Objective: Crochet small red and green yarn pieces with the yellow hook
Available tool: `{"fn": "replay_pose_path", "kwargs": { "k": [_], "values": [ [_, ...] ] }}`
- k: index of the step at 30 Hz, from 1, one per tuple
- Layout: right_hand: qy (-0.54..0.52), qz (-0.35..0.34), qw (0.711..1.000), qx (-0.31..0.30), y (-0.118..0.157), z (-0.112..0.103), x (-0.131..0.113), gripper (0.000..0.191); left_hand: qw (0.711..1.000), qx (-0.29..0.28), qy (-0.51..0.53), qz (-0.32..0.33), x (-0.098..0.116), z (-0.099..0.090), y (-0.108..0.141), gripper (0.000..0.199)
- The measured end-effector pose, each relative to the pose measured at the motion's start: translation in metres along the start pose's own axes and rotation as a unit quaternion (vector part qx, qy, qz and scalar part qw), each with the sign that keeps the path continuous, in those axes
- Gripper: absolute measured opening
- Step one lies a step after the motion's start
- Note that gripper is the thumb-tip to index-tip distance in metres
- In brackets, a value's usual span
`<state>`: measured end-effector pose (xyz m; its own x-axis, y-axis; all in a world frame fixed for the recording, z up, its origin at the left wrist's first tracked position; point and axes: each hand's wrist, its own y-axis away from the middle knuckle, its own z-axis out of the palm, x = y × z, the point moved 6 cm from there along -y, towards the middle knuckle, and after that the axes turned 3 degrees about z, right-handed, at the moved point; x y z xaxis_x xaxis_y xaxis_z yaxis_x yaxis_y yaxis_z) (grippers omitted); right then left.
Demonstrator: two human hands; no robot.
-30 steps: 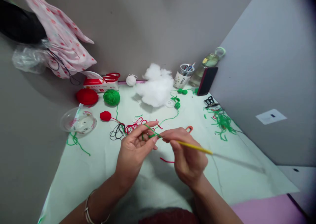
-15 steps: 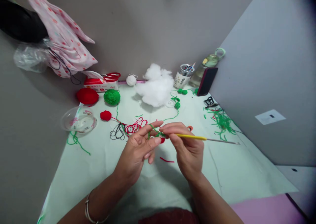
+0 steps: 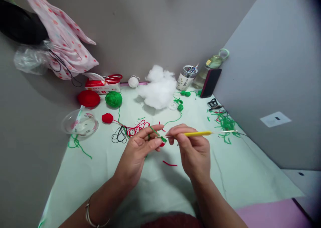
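Note:
Between thumb and fingers, my left hand [image 3: 136, 149] pinches a small green and red crochet piece [image 3: 163, 141]. Green yarn [image 3: 154, 131] runs over its raised index finger. My right hand [image 3: 194, 151] grips the yellow handle of a crochet hook [image 3: 198, 133] like a pencil. The hook's thin metal end reaches left to the top of the piece; its other metal end points right. Whether a loop sits on the hook is too small to tell. A short red yarn scrap [image 3: 170, 163] lies on the cloth below the hands.
White stuffing [image 3: 159, 89] is heaped behind my hands. Left are a green yarn ball [image 3: 113, 99], red yarn balls [image 3: 88, 98] and a clear bowl [image 3: 85, 124]. Right stand a pen cup [image 3: 186, 79], a bottle [image 3: 207, 70] and a phone [image 3: 211, 83], near green yarn scraps [image 3: 228, 122].
My right hand has drawn slightly right, away from my left hand, baring more of the hook's working end. The hook's right end has tilted up. The crochet piece shows more clearly.

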<state>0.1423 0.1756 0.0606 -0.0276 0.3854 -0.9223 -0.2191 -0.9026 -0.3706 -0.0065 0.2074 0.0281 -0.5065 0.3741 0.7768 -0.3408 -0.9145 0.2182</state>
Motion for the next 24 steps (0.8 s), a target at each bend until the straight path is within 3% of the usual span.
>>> {"fn": "replay_pose_path", "kwargs": {
  "k": [3,8,12,17,24],
  "values": [
    [0.016,0.019,1.000,-0.005,0.000,0.002,0.004,0.015,0.999,-0.011,-0.029,0.019,0.000,0.003,0.002,0.027],
    [-0.095,0.095,0.991,0.025,-0.002,-0.002,0.015,0.017,0.999,-0.019,-0.039,0.016,0.001,0.004,0.004,0.025],
    [-0.102,0.094,0.990,0.018,-0.002,-0.001,0.013,0.021,0.998,-0.017,-0.048,0.022,0.004,0.002,0.004,0.023],
    [0.037,-0.014,0.999,0.012,0.003,0.000,-0.004,0.020,0.993,0.008,-0.099,0.065,0.010,0.000,0.005,0.025],
    [0.170,-0.201,0.964,-0.037,0.013,0.013,-0.022,0.023,0.974,0.068,-0.176,0.126,0.014,-0.004,0.012,0.028]
  ]
}}
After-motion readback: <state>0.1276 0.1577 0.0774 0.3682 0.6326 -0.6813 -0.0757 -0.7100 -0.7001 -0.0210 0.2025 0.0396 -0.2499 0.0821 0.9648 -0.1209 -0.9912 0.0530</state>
